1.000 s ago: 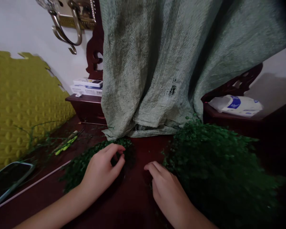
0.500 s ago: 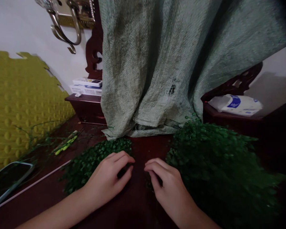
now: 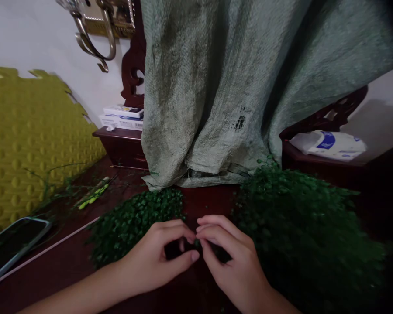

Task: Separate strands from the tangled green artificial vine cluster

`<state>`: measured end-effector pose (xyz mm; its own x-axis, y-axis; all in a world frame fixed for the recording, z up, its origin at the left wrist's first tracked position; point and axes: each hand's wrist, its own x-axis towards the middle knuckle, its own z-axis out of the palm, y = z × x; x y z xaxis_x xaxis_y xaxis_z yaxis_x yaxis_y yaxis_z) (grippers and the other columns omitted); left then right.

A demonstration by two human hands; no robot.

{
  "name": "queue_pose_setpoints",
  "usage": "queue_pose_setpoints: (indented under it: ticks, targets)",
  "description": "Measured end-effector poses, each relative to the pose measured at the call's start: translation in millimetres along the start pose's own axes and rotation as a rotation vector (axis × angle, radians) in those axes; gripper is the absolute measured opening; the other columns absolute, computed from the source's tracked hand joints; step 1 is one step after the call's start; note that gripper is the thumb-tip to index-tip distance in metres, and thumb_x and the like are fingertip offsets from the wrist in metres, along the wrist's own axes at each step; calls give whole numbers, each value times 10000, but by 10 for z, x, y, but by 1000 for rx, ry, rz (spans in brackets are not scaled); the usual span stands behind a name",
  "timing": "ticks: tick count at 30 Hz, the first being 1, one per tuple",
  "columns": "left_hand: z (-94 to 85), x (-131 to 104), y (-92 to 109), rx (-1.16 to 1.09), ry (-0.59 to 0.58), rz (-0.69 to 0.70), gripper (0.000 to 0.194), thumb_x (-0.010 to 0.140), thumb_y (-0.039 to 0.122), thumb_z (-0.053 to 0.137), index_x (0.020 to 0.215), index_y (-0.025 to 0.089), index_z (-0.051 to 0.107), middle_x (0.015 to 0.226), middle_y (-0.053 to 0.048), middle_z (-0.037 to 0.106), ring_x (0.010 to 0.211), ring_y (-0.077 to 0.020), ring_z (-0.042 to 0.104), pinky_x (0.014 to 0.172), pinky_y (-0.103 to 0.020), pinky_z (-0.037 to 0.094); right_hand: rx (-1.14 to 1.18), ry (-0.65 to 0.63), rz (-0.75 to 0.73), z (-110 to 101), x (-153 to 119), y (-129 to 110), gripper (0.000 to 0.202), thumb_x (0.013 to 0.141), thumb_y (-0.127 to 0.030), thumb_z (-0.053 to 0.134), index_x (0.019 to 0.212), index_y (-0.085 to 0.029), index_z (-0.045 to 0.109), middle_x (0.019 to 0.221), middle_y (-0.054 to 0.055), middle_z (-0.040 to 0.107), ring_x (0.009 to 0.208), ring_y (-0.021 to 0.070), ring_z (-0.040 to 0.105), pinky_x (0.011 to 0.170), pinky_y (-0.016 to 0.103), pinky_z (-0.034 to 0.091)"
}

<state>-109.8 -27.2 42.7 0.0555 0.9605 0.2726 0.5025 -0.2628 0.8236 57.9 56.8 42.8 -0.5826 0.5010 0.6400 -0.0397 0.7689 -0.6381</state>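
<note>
My left hand (image 3: 165, 250) and my right hand (image 3: 231, 255) meet fingertip to fingertip over the dark red tabletop (image 3: 203, 200). A tiny green bit shows between the fingertips. The right thumb and fingers are pinched on it; the left thumb and index finger are apart, with nothing clearly held. Beside my left hand lies a smaller pile of green leafy sprigs (image 3: 134, 218). The larger heap of green sprigs (image 3: 308, 235) spreads to the right of my right hand.
A grey-green woven sack (image 3: 196, 87) hangs at the back. At left are a phone (image 3: 19, 240), a pale cable (image 3: 52, 247), yellow-green buds (image 3: 93, 198) and a yellow mat (image 3: 19, 144). White boxes (image 3: 122, 122) and a tissue pack (image 3: 340, 146) rest on side ledges.
My hands have come together, the left one moving right. The left thumb and index finger have parted, and a small green bit now shows at the fingertips. The view has shifted slightly.
</note>
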Motion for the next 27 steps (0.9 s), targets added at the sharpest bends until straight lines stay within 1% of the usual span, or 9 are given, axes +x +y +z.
queue_pose_setpoints:
  ticks: [4,9,11,14,16,18,20,24,27]
  targets:
    - [1,6,-8,-15,6,-22,77,885,226,637,907,184,698,802,-1,662,705,-127,597,665,-221,466,22,-8,-14,-1,-8,-6,266,829,33,505,890,-170,666,1007,70,663,932,135,676,824,192,538]
    - [15,17,-33,5,29,-94,150,915,200,548,867,194,689,782,-1,663,724,-142,617,656,-231,456,-8,-24,-18,3,-32,-20,283,849,23,474,906,-188,654,1043,70,657,963,143,673,858,216,547]
    - [18,16,-48,-3,34,-109,165,917,201,532,848,196,683,779,-1,670,726,-146,623,654,-234,454,-68,-70,-6,7,-50,-30,270,849,-2,477,942,-192,646,1129,89,639,1030,169,658,895,250,549]
    - [22,16,-70,-14,47,-131,174,899,197,539,789,192,674,747,5,671,706,-145,619,639,-229,446,-220,-172,9,28,-80,-27,280,850,-62,513,1077,-188,619,1260,122,593,1150,241,605,974,365,534]
    - [29,19,-79,-26,59,-146,177,890,201,546,780,189,685,733,7,677,702,-146,621,641,-228,446,-302,-207,4,49,-93,-11,291,860,-84,512,1125,-176,593,1195,126,627,1121,265,610,983,431,525]
    - [38,22,-81,-41,64,-158,185,891,212,551,785,188,701,729,7,688,703,-146,626,654,-230,452,-343,-229,-8,64,-96,3,264,871,-79,486,1098,-168,587,1032,99,675,991,251,650,979,456,517]
    - [49,20,-80,-49,70,-167,188,886,221,559,773,187,705,715,10,686,693,-145,624,654,-230,452,-355,-256,-15,64,-91,3,235,871,-74,470,1045,-173,593,916,66,683,882,229,660,983,458,500]
    - [68,7,-81,-51,82,-174,189,874,223,563,749,183,699,681,20,666,671,-139,609,632,-223,439,-342,-276,24,31,-71,-31,157,851,-131,511,967,-194,597,874,52,670,836,233,636,890,440,500]
    - [75,7,-95,-61,86,-172,189,870,221,562,749,183,701,686,20,676,685,-141,614,655,-226,440,-335,-281,45,11,-59,-35,165,870,-100,458,899,-197,587,846,52,663,802,226,623,795,402,491]
